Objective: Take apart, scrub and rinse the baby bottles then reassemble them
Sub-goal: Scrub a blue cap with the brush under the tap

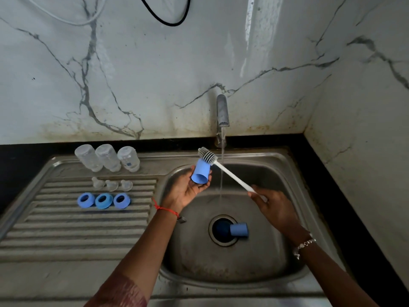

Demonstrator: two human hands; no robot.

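On the far left of the ribbed steel drainboard [77,229] three clear plastic bottle bodies [107,157] stand upside down in a row. Just nearer lie three clear silicone teats [111,185], and nearer again three blue screw rings [104,200], each row neatly apart from the next. Right of these, over the left edge of the round steel sink basin [276,173], the left hand [188,189] grips a blue cylindrical bottle cap [200,172], fingers curled round its side, the open mouth tilted toward the viewer. The grey bristled head of a white-handled bottle brush [207,155] rests against the cap's far, closed end on the outside. Its handle slants down and right, crossing the thin stream from the grey tap [222,111], which is running. The right hand [274,204] pinches the near end of the handle. In the basin below, a second blue cap [239,229] lies on its side, touching the right rim of the drain hole [221,229]. Judging from this layout, the taking apart is done, and the bodies, teats and rings look finished and set to drain. The caps seem to be the last parts under the brush, with one in hand, one waiting in the basin and a third not in sight. Rinsing those and all the reassembly remain.
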